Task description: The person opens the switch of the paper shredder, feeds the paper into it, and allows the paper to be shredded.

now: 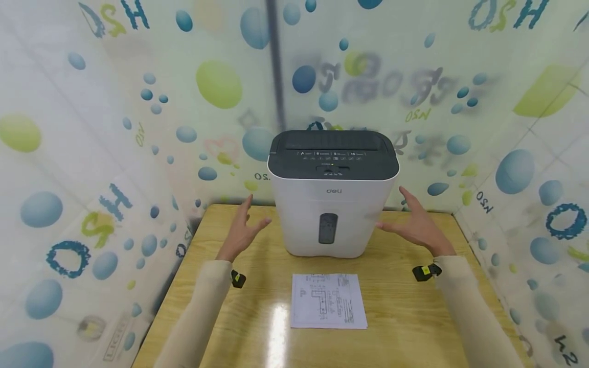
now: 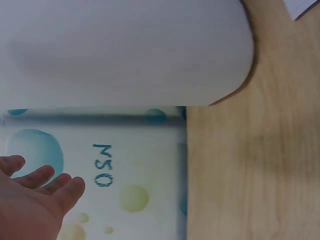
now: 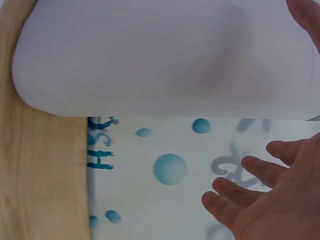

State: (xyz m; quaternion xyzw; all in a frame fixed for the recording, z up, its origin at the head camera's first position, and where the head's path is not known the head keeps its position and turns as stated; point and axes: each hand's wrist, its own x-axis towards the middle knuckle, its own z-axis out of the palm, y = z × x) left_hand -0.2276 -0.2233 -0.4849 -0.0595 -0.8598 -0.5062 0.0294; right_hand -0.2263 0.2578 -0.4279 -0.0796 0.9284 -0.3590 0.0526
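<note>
A white paper shredder point(image 1: 299, 214) with a dark grey top stands upright at the back of the wooden table. My left hand point(image 1: 242, 230) is spread to the left of it, fingers extended and apart from its side. On the other side my right hand point(image 1: 416, 225) faces the shredder, thumb nearest to its wall and fingers spread. Both wrist views show the shredder's white side with the left hand point(image 2: 35, 200) and right hand point(image 3: 270, 190) holding nothing. A printed sheet of paper point(image 1: 327, 301) with a technical drawing lies flat in front of the shredder.
The wooden table point(image 1: 391, 317) ends at a patterned curtain point(image 1: 221, 128) behind the shredder, with further patterned sheets on both sides. A black device point(image 1: 238, 279) sits at the left wrist and another black device point(image 1: 426, 272) at the right.
</note>
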